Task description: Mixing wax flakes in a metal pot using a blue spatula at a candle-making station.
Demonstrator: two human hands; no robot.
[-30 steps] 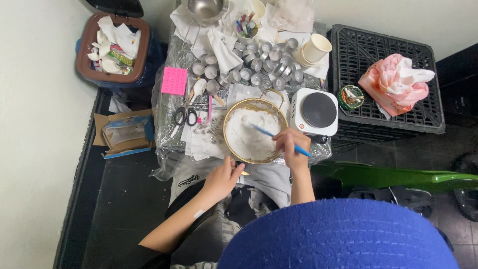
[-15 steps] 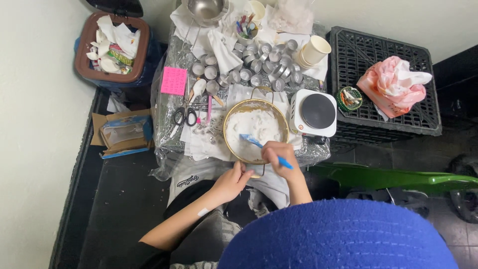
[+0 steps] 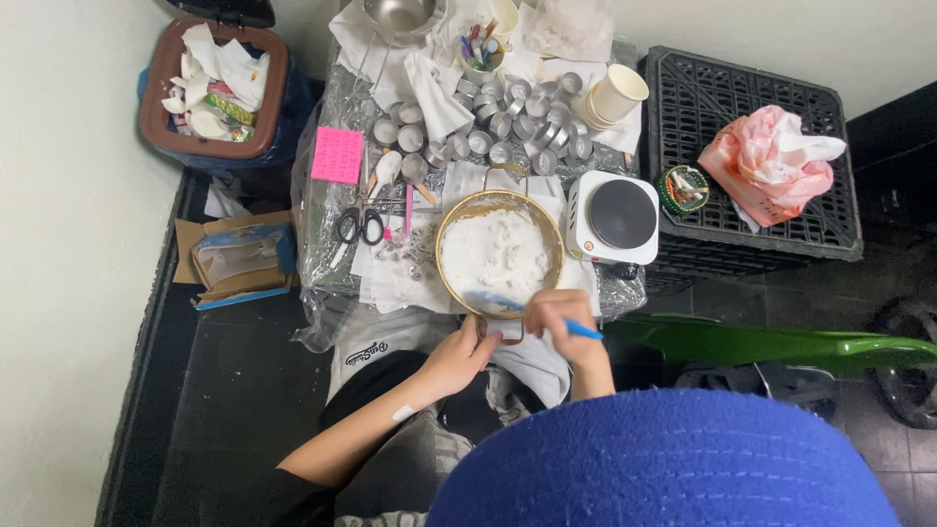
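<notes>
Spatula clenched in my right hand, blade pointing left into pot; left hand grasps pot's near handle at counter's near edge.

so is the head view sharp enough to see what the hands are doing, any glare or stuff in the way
Head view: evenly lit, soft shadows, no motion blur on the left hand or the right hand with the blue tool. Mild glare on the plastic table cover. A blurred blue shape blocks the bottom; the bowl stays clear.

Plastic-covered table (crowded) with bowl, hotplate, scissors, tins.
</notes>
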